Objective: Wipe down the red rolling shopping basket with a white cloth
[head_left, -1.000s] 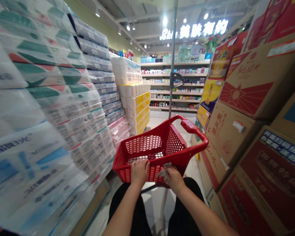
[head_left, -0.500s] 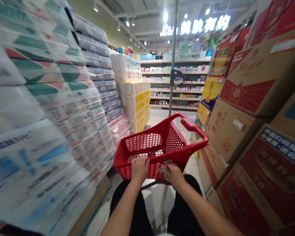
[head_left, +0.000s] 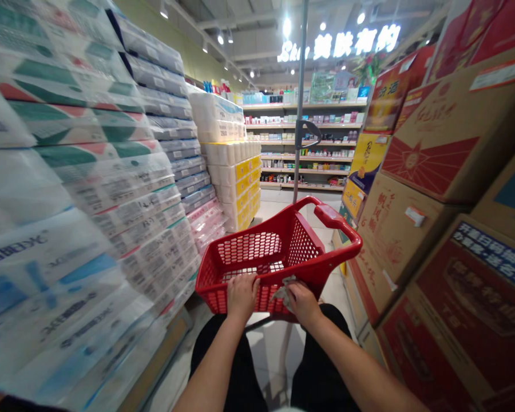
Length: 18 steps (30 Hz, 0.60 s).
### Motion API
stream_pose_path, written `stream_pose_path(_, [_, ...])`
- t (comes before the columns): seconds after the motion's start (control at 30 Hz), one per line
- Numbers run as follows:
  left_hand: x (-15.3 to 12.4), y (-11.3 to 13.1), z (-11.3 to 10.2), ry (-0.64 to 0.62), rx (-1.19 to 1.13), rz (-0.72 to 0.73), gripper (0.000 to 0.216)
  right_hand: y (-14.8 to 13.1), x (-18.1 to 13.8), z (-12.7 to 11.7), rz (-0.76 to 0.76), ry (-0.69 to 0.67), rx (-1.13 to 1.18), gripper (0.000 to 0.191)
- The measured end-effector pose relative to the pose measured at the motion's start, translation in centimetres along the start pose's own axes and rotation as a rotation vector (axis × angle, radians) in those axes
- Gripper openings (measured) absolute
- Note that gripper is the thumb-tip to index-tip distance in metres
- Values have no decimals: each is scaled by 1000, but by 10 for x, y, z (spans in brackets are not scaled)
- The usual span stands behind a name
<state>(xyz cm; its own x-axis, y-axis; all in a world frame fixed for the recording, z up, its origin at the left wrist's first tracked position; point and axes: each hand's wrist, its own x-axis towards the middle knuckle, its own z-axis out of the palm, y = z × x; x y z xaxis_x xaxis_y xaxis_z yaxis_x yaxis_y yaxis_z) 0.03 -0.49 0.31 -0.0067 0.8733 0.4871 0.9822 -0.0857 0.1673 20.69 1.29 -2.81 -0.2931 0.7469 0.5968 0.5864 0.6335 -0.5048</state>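
Note:
A red plastic shopping cart point(head_left: 257, 252) with perforated sides stands sideways before my knees, its handle toward the right. My left hand point(head_left: 242, 294) is closed over the near rim of the basket, fingers hooked inside it. To its right, my right hand point(head_left: 301, 300) pinches a crumpled greyish cloth point(head_left: 282, 294). That cloth lies against the outer side of the basket, just below the rim. Much of the cloth is hidden behind my fingers. Only perforated red walls and floor show inside the cart.
Tall stacks of wrapped tissue packs point(head_left: 124, 189) rise on the left. Printed cardboard boxes point(head_left: 429, 149) are piled along the right. A metal pole point(head_left: 300, 103) with a grey bracket stands beyond the cart. Farther back are shelves point(head_left: 313, 137) of small goods.
The cloth in my right hand has shifted slightly left along the cart's side. My left hand keeps its hold on the rim. The view has turned very slightly.

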Motion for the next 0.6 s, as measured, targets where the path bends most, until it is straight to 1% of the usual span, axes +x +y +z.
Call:
stream_pose_path(0.1, [0,0,0,12,-1,5,32,-2,3,1,-32,38,1,26])
stream_pose_path(0.23, [0,0,1,27,-1,13,32,-5,5,2,-36,-33,24,26])
stream_pose_path(0.4, [0,-1,1,21,7,15,32,-9,7,1,-70,33,36,28])
stream_pose_path(0.53, [0,0,0,24,10,14,32,-14,10,4,-68,-49,-6,28])
stream_pose_path(0.6, [1,0,-1,23,9,14,32,-15,12,7,-79,-59,-20,27])
